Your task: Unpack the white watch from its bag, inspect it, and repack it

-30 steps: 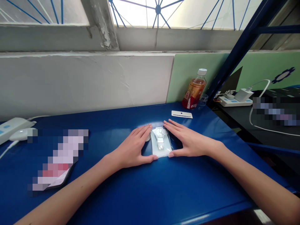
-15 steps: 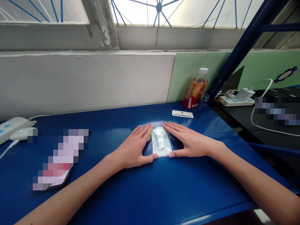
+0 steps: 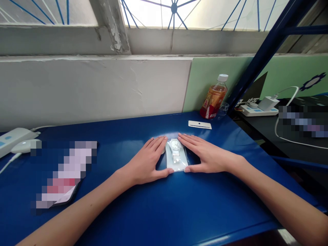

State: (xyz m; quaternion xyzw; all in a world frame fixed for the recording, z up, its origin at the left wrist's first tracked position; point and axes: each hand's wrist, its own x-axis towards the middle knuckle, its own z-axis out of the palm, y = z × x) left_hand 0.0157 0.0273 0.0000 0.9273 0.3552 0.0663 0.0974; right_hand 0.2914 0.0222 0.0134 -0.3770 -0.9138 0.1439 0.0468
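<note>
A white wristwatch [image 3: 175, 147] lies face up in a clear plastic sleeve with a pale backing [image 3: 181, 165] on the blue table. My left hand [image 3: 150, 162] rests flat along the sleeve's left side, fingers stretched out and thumb tip at its lower left corner. On the opposite side my right hand [image 3: 205, 153] lies palm down, its fingertips by the upper right edge and its thumb touching the lower right corner. Neither hand grips anything. Part of a small pale round thing [image 3: 163, 150] peeks out beside my left fingers; the rest of it is covered.
A white card with a dark slot [image 3: 200, 125] lies behind my right hand. By the wall stands a drink bottle [image 3: 213, 99], with a clear plastic cup [image 3: 223, 108] beside it. A blurred-out phone [image 3: 69, 174] and a power strip [image 3: 16, 138] are at the left.
</note>
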